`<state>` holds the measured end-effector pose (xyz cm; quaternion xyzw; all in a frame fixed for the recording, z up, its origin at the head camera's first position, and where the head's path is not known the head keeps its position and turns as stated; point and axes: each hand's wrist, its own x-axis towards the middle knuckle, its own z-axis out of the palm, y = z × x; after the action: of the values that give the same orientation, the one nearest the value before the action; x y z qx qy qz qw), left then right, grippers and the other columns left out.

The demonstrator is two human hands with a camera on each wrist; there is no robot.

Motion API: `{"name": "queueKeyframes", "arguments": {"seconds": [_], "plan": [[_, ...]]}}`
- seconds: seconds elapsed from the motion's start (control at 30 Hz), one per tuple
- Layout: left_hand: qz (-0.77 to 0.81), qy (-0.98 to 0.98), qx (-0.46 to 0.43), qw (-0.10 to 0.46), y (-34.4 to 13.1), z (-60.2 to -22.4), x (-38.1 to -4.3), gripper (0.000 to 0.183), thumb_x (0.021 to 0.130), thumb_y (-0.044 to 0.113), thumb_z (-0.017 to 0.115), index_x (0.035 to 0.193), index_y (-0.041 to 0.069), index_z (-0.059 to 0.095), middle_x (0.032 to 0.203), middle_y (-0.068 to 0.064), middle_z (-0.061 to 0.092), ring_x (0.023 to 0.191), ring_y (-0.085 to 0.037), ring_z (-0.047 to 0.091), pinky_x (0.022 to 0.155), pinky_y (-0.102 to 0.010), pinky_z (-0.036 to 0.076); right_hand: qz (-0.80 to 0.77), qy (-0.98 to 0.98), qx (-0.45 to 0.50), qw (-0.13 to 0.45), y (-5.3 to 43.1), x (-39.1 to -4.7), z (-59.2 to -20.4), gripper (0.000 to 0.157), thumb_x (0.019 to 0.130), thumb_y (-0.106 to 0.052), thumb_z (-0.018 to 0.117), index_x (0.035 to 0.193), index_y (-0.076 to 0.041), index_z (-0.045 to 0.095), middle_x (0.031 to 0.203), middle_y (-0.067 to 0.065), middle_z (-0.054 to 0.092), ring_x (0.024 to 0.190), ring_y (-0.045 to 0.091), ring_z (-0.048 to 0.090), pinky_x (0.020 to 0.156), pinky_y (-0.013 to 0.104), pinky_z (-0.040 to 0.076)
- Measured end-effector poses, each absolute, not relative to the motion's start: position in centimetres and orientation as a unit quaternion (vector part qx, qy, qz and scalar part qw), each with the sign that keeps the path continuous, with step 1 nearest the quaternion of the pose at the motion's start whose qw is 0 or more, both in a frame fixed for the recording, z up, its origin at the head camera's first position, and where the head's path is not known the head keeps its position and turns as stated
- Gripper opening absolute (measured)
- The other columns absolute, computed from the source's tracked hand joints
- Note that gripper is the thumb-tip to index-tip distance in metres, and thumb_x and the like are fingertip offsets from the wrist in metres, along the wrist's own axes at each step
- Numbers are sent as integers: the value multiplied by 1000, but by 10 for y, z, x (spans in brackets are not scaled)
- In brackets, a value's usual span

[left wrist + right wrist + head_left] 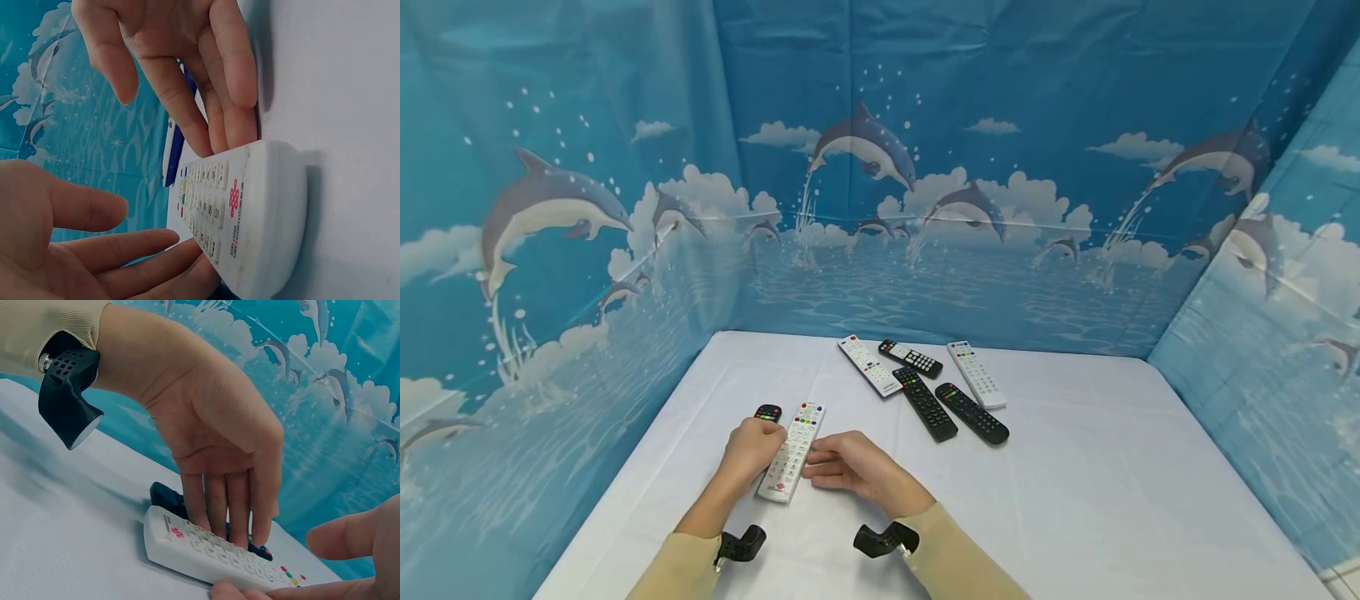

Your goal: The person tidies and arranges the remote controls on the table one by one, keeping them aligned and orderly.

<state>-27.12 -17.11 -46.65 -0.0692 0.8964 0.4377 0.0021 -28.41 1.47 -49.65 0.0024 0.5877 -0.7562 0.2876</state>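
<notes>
A white remote control [793,454] with a red logo lies on the table between my two hands. My left hand [752,450] is at its left edge, with fairly straight fingers reaching down to the remote's side. Just left of it lies a black remote [167,499], partly covered by the left hand in the head view. On the other side, my right hand [853,468] has its fingertips at the white remote's right edge, thumb held apart. Both thumbs stand free of the remote in the left wrist view.
Farther back on the white-covered table [1075,467] lie several more remotes: a white one [868,367], a short black one [912,358], two longer black ones and another white one [976,375]. A dolphin-print curtain [925,275] encloses the back and sides.
</notes>
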Motion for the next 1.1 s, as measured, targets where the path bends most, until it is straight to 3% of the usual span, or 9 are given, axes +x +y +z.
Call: {"name": "queueKeyframes", "arguments": {"seconds": [0.53,1.1], "plan": [[433,897,-83,16,-173,-467,-272,38,98,15,55,122,-13,65,122,-28,65,110,-36,63,91,-51,53,-754,591,-19,287,13,-281,-498,34,96,-13,57,120,11,61,114,25,68,105,37,69,87,40,58],[432,898,-79,26,-175,-464,-262,39,99,17,54,121,-13,64,120,-29,65,104,-34,64,90,-53,53,-751,593,-28,288,10,-271,-495,35,97,-12,55,121,13,60,113,25,69,105,39,68,89,43,57]]}}
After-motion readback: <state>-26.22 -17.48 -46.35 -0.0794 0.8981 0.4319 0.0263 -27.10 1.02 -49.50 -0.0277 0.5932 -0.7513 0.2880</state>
